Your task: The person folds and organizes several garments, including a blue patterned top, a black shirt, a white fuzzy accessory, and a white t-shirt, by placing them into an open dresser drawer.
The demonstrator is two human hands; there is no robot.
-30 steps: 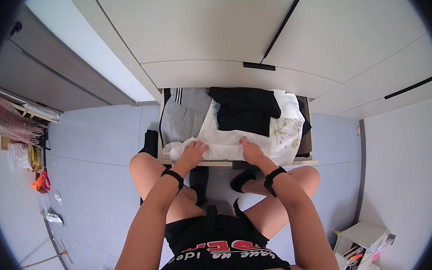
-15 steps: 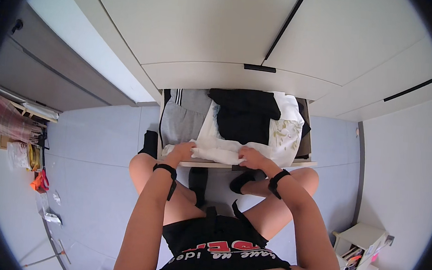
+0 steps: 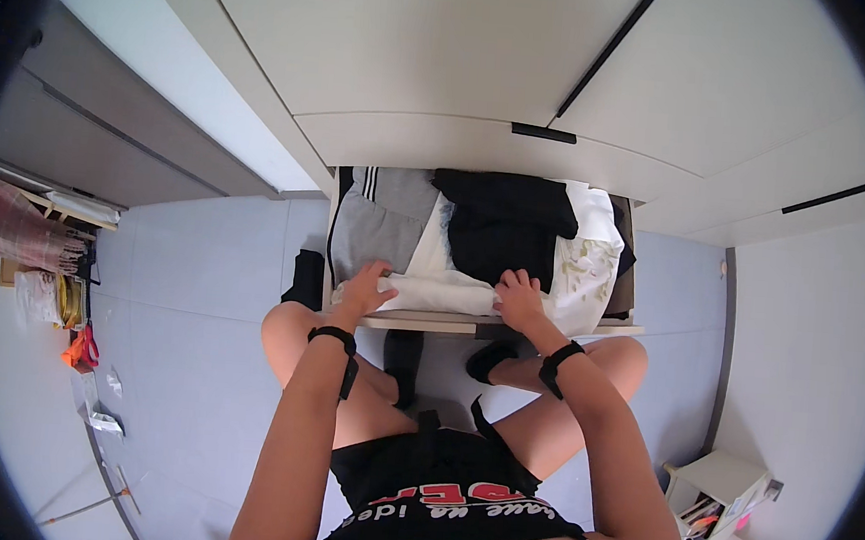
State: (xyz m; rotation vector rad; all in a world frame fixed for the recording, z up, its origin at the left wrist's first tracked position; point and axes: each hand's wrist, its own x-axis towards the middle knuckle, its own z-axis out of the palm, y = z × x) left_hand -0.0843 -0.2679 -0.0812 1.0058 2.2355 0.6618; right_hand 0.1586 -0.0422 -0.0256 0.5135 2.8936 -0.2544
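In the pulled-out drawer, a white cloth (image 3: 436,294) lies rolled along the inside of the front panel. My left hand (image 3: 364,289) rests at the roll's left end, thumb spread away from the fingers. At the other end, my right hand (image 3: 518,298) lies on the cloth with its fingers apart, slightly bent over the top. Behind the roll, a grey garment with white stripes (image 3: 381,221) fills the left side. A black garment (image 3: 506,225) lies folded in the middle. To its right is a white garment with a pale pattern (image 3: 588,269), draping toward the drawer front (image 3: 419,322).
Tall pale cabinet doors (image 3: 418,43) rise behind the drawer. A black item (image 3: 304,279) is by its left side. My knees flank the drawer front. A small white shelf unit (image 3: 724,478) stands at the lower right. Bags and a plaid cloth (image 3: 19,226) are at the far left.
My hands have loosened from pinching the white cloth and now lie over its ends, fingers spread and farther forward. The cloth looks more tightly rolled. The view has shifted slightly.
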